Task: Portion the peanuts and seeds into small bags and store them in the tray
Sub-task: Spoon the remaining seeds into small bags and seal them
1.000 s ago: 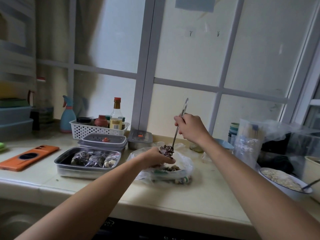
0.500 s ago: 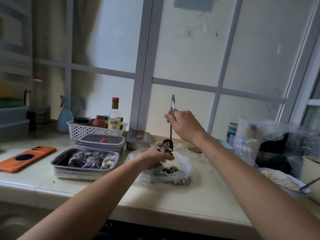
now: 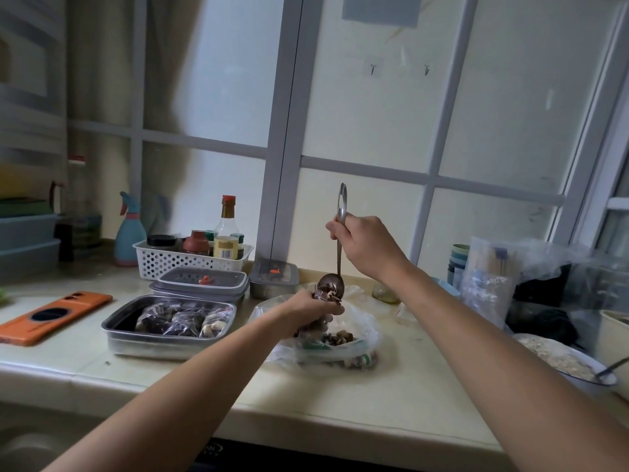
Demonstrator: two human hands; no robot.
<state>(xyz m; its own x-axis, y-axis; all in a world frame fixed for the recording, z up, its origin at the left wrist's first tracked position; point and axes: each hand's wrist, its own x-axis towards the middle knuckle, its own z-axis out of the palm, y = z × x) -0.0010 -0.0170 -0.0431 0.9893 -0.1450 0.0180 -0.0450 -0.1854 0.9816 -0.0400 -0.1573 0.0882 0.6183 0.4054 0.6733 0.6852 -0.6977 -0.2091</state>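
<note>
My left hand [image 3: 308,313] grips a small clear bag [image 3: 323,294] by its mouth, just above a large plastic bag of peanuts and seeds [image 3: 335,338] lying on the counter. My right hand [image 3: 362,245] grips the handle of a metal spoon [image 3: 340,233], held almost upright. The spoon's bowl, loaded with dark seeds, sits at the small bag's opening. Left of this, a steel tray [image 3: 115,330] holds several filled small bags [image 3: 180,320].
An orange phone [image 3: 51,316] lies at the left. Behind the tray are stacked lidded containers [image 3: 200,284], a white basket of bottles [image 3: 190,258] and a small lidded steel box [image 3: 274,277]. At the right stand a bowl of oats with a spoon [image 3: 565,361] and plastic bags [image 3: 493,281].
My right hand has tipped the spoon from slanted to nearly upright over the small bag. The left hand keeps holding the bag in the same place.
</note>
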